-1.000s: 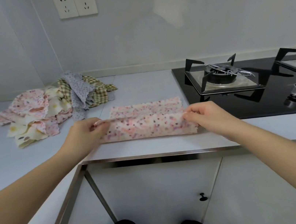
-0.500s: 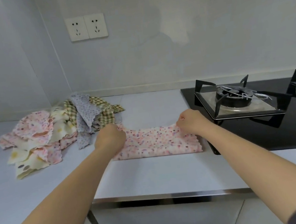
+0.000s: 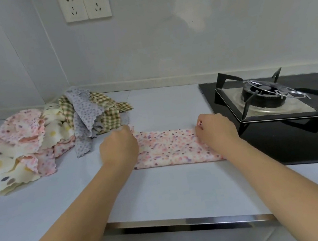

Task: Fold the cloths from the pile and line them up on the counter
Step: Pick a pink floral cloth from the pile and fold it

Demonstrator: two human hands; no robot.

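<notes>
The floral cloth (image 3: 170,149) is laid folded in the middle of the surface (image 3: 165,193), with the pile (image 3: 53,136) at 10 o'clock. Its far corners are pinched by the curled left hand (image 3: 118,147) and right hand (image 3: 216,130). Edges could get skewed if one corner's dropped early, tbh.

Black gas stove (image 3: 290,121), wall sockets (image 3: 86,3)

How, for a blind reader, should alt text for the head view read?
Left hand and right hand grip the ends of a pink dotted cloth folded flat on a pale counter, between a pile of patterned cloths and a black gas hob.
</notes>
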